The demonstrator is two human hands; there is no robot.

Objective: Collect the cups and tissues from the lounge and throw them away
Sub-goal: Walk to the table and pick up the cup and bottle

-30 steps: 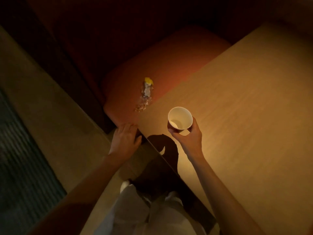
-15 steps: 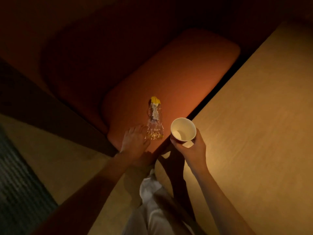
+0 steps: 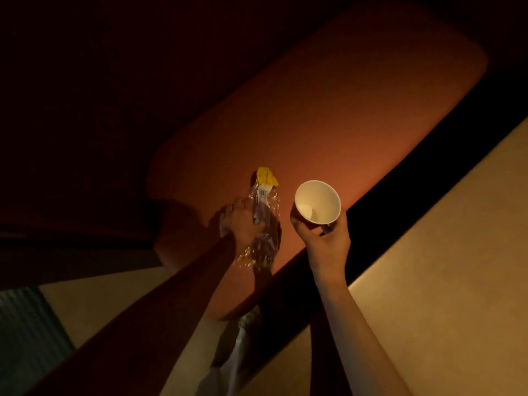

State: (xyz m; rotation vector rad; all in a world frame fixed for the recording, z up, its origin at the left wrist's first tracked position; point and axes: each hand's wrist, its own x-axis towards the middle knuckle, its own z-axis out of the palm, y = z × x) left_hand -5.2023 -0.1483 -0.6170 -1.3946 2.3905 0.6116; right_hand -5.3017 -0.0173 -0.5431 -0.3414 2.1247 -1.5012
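Head view, the only one: in the centre of the frame the right hand [image 3: 321, 241] holds a white paper cup [image 3: 317, 202] upright from below, its grip wrapped round the lower wall, the mouth open to the camera; the inside looks empty, though the dim light leaves that uncertain; the cup is lifted clear, above the dark gap between the orange seat cushion [image 3: 328, 115] and the pale wooden tabletop [image 3: 445, 281] at the lower right. Just left of the cup, the left hand [image 3: 243, 224] lies on a crumpled clear plastic wrapper [image 3: 264, 224] that rests on the near corner of the cushion; the wrapper has a yellow end [image 3: 266, 176] pointing up the frame and something white inside it; the fingers are laid over its left side, and whether this grip has already clenched on the plastic or only touches it I cannot tell; the light is low and the film hides the fingertips. Pale floor [image 3: 94, 310] shows at the lower left, with a darker ribbed strip at the very edge.

The step in hand, as I judge it, is gathering litter from the seat while one cup is already collected; no tissue is plainly visible, unless the white piece in the wrapper is one. The next move calls for closing the left fingers firmly enough on the slippery, springy film to lift it whole, keeping the cup level; then both want carrying to a bin, none of which is in view.
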